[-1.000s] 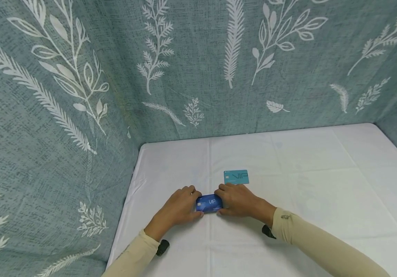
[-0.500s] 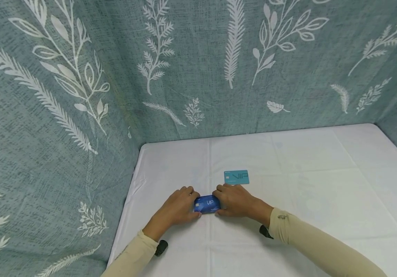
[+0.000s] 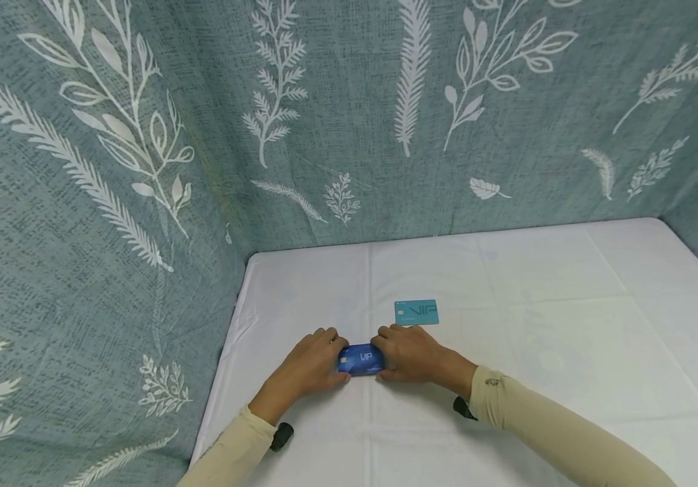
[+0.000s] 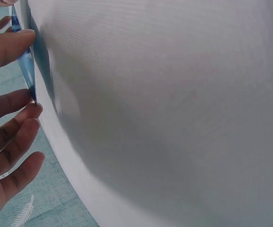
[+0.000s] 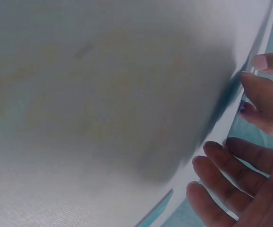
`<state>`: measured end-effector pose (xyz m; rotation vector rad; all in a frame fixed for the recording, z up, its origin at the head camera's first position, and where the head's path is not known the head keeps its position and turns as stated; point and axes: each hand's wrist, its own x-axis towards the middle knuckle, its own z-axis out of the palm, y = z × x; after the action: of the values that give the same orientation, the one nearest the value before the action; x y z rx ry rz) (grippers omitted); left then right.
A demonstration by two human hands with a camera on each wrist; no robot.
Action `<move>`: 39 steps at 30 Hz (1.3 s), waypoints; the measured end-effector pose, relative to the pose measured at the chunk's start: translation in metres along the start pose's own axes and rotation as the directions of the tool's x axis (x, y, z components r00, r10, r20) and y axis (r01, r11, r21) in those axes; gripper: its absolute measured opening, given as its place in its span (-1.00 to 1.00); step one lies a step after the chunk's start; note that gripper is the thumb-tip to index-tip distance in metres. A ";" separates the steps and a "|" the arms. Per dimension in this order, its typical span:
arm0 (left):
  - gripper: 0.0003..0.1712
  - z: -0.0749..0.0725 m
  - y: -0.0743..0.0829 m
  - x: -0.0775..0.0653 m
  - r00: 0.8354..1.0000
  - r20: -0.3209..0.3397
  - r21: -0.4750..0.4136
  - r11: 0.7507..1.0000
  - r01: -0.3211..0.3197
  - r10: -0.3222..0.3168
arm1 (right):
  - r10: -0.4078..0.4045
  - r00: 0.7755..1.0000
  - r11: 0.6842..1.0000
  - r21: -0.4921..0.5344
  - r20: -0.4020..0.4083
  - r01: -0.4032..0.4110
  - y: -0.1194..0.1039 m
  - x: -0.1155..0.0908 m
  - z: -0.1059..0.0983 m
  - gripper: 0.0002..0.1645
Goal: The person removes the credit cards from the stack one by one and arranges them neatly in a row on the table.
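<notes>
A dark blue bank card (image 3: 360, 360) printed "VIP" lies level between both hands, close over the white table. My left hand (image 3: 314, 364) pinches its left end, thumb on the near edge and fingers at the far edge. At the opposite end my right hand (image 3: 411, 354) pinches it the same way. In the left wrist view the blue card (image 4: 28, 71) shows nearly edge-on at the thumb and fingertips. Just beyond the right hand's knuckles, a teal bank card (image 3: 416, 312), also marked "VIP", rests flat on the table.
A white cloth with fold creases covers the table (image 3: 544, 325). Teal curtains (image 3: 349, 122) with white leaf prints stand along its back and sides. Dark wrist devices sit under both forearms, the left one (image 3: 282, 436) close to the tabletop.
Both hands have drifted slightly to the left together with the blue card between them. The teal card has stayed where it was.
</notes>
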<state>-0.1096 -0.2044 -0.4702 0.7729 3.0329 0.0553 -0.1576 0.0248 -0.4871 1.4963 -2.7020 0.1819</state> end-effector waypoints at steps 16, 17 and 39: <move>-0.38 0.001 -0.004 -0.002 0.998 0.040 -0.039 0.998 0.046 -0.045 | 0.001 1.000 1.000 0.019 0.015 -0.001 -0.003 0.005 0.001 -0.37; -0.38 0.001 -0.004 -0.002 0.998 0.043 -0.043 0.998 0.050 -0.048 | 0.001 1.000 1.000 0.022 0.017 -0.001 -0.004 0.006 0.001 -0.38; -0.39 -0.001 -0.006 0.000 0.996 0.073 -0.072 0.996 0.061 -0.056 | -0.032 0.998 0.999 -0.037 -0.051 0.030 -0.003 0.010 0.006 -0.45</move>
<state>-0.1120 -0.2094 -0.4696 0.6660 2.9658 0.1356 -0.1602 0.0137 -0.4922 1.5010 -2.6265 0.1667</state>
